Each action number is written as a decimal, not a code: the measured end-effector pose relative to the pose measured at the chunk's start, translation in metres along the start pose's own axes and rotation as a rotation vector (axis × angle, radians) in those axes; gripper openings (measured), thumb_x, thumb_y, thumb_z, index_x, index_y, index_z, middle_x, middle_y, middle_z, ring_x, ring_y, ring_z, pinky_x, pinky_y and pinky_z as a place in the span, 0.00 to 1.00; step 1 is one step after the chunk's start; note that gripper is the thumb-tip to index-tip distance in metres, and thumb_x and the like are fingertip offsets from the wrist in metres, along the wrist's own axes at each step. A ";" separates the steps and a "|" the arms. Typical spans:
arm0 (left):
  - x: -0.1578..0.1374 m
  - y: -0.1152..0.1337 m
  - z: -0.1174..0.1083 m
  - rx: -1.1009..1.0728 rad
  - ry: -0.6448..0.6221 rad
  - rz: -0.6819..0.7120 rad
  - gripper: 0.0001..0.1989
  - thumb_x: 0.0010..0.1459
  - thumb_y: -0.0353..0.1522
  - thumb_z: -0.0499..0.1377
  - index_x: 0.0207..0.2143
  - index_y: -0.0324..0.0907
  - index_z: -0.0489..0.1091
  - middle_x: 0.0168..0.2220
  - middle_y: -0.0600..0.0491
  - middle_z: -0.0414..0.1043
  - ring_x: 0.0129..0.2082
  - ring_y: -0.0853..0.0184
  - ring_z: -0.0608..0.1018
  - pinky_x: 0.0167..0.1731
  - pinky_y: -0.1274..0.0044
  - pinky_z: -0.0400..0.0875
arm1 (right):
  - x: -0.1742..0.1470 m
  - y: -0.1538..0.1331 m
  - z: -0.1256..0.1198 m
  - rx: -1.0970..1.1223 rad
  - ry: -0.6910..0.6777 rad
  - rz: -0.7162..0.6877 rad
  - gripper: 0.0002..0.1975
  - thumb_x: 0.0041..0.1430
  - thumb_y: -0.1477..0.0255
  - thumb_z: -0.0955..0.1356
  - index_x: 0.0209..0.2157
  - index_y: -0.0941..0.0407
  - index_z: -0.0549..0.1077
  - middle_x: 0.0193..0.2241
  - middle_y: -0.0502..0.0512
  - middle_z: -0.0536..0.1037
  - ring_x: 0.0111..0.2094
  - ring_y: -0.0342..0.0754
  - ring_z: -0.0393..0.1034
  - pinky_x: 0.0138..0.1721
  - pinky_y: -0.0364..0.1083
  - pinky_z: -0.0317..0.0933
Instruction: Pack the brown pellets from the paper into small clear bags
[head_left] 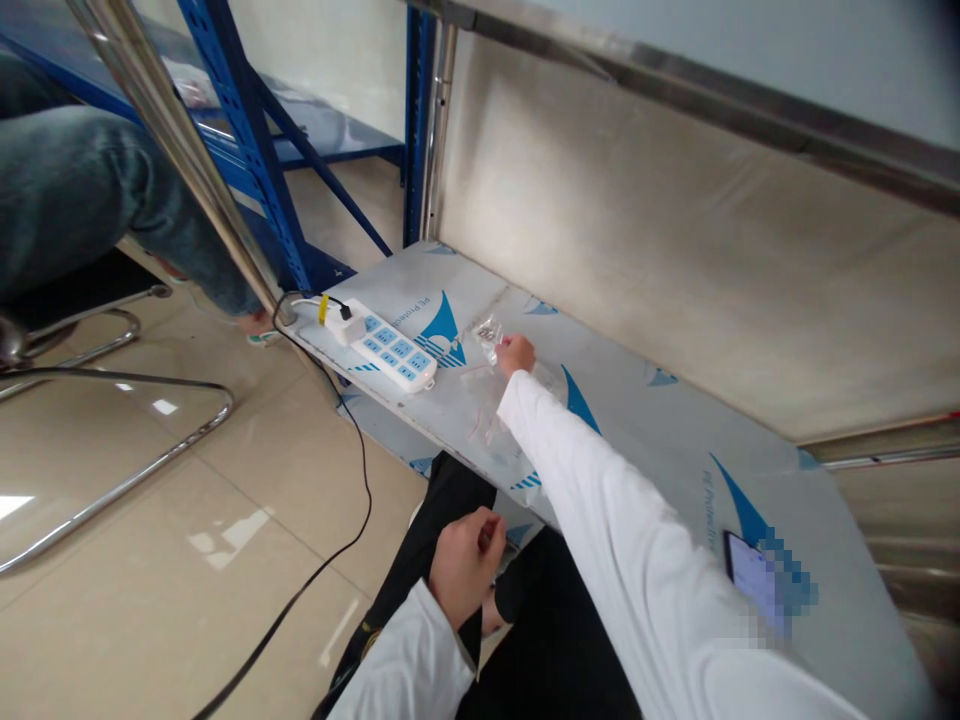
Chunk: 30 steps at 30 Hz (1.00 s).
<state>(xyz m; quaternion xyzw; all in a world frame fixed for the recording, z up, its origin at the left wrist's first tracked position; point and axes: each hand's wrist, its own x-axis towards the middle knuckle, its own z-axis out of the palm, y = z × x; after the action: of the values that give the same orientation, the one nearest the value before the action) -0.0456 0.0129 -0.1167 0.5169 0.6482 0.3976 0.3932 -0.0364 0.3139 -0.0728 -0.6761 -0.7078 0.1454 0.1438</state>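
Reaching across the metal shelf (637, 440), my right hand (516, 355) has its fingers closed on the edge of a small clear plastic bag (489, 332). Some small dark items show inside that bag, too small to name. More clear plastic bags (484, 400) lie flat on the shelf just below this hand. My left hand (466, 562) is held over my lap, its fingers curled in, and whatever they may hold is hidden.
A white power strip (394, 350) lies left of the bags, with a plug and black cord (366, 470) hanging to the floor. A phone (757, 580) rests at the shelf's right. An upper shelf edge (637, 90) crosses overhead. Another person's leg (82, 190) is at left.
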 end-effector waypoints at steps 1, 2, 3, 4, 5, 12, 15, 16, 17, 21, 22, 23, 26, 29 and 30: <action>0.000 -0.001 0.001 -0.001 -0.002 0.007 0.13 0.62 0.37 0.51 0.30 0.43 0.71 0.26 0.53 0.74 0.24 0.69 0.75 0.26 0.78 0.66 | 0.000 -0.001 -0.007 0.039 0.018 -0.009 0.15 0.56 0.73 0.63 0.45 0.60 0.73 0.43 0.67 0.78 0.45 0.53 0.72 0.44 0.49 0.64; 0.000 0.000 0.001 -0.010 0.002 0.011 0.13 0.62 0.37 0.51 0.30 0.42 0.71 0.26 0.53 0.74 0.24 0.69 0.74 0.26 0.78 0.66 | -0.003 -0.001 -0.016 0.078 0.040 -0.023 0.16 0.56 0.73 0.63 0.46 0.61 0.72 0.42 0.66 0.79 0.44 0.52 0.73 0.44 0.47 0.65; 0.000 0.001 0.002 -0.028 0.019 0.010 0.13 0.63 0.37 0.51 0.30 0.42 0.71 0.26 0.53 0.74 0.24 0.69 0.74 0.26 0.78 0.67 | -0.008 0.000 -0.026 0.112 0.064 -0.039 0.18 0.57 0.72 0.63 0.48 0.61 0.71 0.42 0.64 0.79 0.42 0.50 0.74 0.43 0.46 0.65; 0.000 0.003 0.001 -0.055 0.055 0.005 0.13 0.63 0.37 0.51 0.31 0.42 0.71 0.26 0.52 0.74 0.24 0.69 0.74 0.27 0.78 0.67 | -0.018 0.002 -0.037 0.138 0.088 -0.055 0.19 0.57 0.70 0.64 0.49 0.61 0.70 0.41 0.63 0.80 0.41 0.49 0.75 0.42 0.44 0.65; 0.000 0.008 0.000 -0.088 0.111 0.000 0.13 0.63 0.37 0.51 0.32 0.41 0.71 0.27 0.52 0.74 0.25 0.69 0.75 0.27 0.78 0.68 | -0.031 0.006 -0.049 0.169 0.111 -0.080 0.19 0.56 0.69 0.65 0.49 0.61 0.70 0.39 0.61 0.80 0.39 0.48 0.75 0.42 0.43 0.65; -0.001 0.088 -0.024 -0.166 0.397 0.311 0.10 0.58 0.35 0.59 0.42 0.41 0.71 0.40 0.48 0.76 0.40 0.65 0.77 0.43 0.74 0.71 | -0.199 0.056 -0.121 0.594 0.140 -0.186 0.13 0.51 0.61 0.71 0.27 0.57 0.74 0.23 0.52 0.78 0.24 0.45 0.72 0.28 0.42 0.64; -0.010 0.119 -0.021 -0.222 0.174 0.355 0.10 0.58 0.34 0.60 0.42 0.43 0.74 0.40 0.49 0.78 0.39 0.66 0.79 0.43 0.76 0.73 | -0.260 0.072 -0.132 0.673 0.172 -0.051 0.16 0.57 0.60 0.68 0.26 0.58 0.75 0.23 0.53 0.78 0.24 0.46 0.71 0.27 0.43 0.64; -0.014 0.126 -0.017 -0.255 0.116 0.329 0.10 0.58 0.34 0.60 0.42 0.43 0.74 0.40 0.50 0.78 0.38 0.66 0.80 0.42 0.77 0.73 | -0.275 0.076 -0.134 0.714 0.197 -0.018 0.17 0.60 0.60 0.66 0.28 0.58 0.76 0.24 0.54 0.78 0.26 0.47 0.72 0.29 0.43 0.65; -0.018 0.130 -0.011 -0.300 0.075 0.289 0.10 0.57 0.34 0.60 0.41 0.43 0.75 0.40 0.50 0.79 0.38 0.66 0.80 0.42 0.77 0.74 | -0.286 0.079 -0.134 0.759 0.227 -0.003 0.18 0.62 0.60 0.64 0.31 0.58 0.77 0.27 0.55 0.79 0.29 0.48 0.74 0.32 0.44 0.67; -0.031 0.135 0.011 -0.561 0.019 0.067 0.11 0.53 0.37 0.64 0.36 0.39 0.76 0.36 0.49 0.80 0.36 0.65 0.81 0.39 0.77 0.75 | -0.318 0.092 -0.133 0.790 0.314 -0.098 0.17 0.67 0.66 0.59 0.47 0.57 0.75 0.45 0.60 0.78 0.48 0.50 0.72 0.50 0.50 0.65; -0.033 0.135 0.015 -0.620 0.008 0.010 0.11 0.52 0.37 0.65 0.34 0.38 0.76 0.34 0.49 0.80 0.35 0.65 0.81 0.38 0.77 0.75 | -0.324 0.095 -0.133 0.741 0.309 -0.136 0.17 0.67 0.68 0.59 0.50 0.56 0.73 0.50 0.60 0.75 0.52 0.50 0.68 0.54 0.51 0.63; -0.033 0.135 0.018 -0.665 -0.013 -0.040 0.12 0.51 0.37 0.66 0.33 0.37 0.76 0.33 0.49 0.80 0.34 0.65 0.81 0.37 0.78 0.75 | -0.329 0.098 -0.133 0.685 0.299 -0.165 0.17 0.67 0.69 0.59 0.53 0.56 0.71 0.53 0.60 0.73 0.55 0.51 0.65 0.57 0.52 0.60; -0.030 0.132 0.021 -0.742 -0.143 -0.155 0.13 0.48 0.36 0.67 0.33 0.36 0.77 0.32 0.49 0.80 0.33 0.67 0.80 0.36 0.80 0.74 | -0.337 0.109 -0.132 0.551 0.264 -0.208 0.20 0.67 0.72 0.59 0.59 0.56 0.66 0.58 0.61 0.68 0.60 0.51 0.60 0.60 0.54 0.57; -0.024 0.129 0.018 -0.776 -0.240 -0.231 0.12 0.48 0.36 0.68 0.33 0.37 0.78 0.32 0.51 0.80 0.31 0.72 0.79 0.36 0.82 0.74 | -0.338 0.119 -0.131 0.515 0.260 -0.213 0.21 0.66 0.73 0.60 0.59 0.56 0.65 0.56 0.61 0.70 0.57 0.51 0.62 0.58 0.53 0.60; -0.023 0.128 0.017 -0.776 -0.250 -0.246 0.11 0.48 0.36 0.68 0.32 0.37 0.78 0.31 0.52 0.80 0.29 0.73 0.79 0.35 0.83 0.73 | -0.338 0.121 -0.131 0.509 0.263 -0.207 0.20 0.66 0.73 0.61 0.58 0.56 0.66 0.54 0.62 0.70 0.55 0.51 0.65 0.56 0.52 0.62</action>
<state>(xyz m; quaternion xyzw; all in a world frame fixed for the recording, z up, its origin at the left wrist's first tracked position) 0.0191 0.0112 -0.0032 0.2937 0.4544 0.4965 0.6788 0.1416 -0.0167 -0.0039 -0.5557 -0.6890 0.2141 0.4132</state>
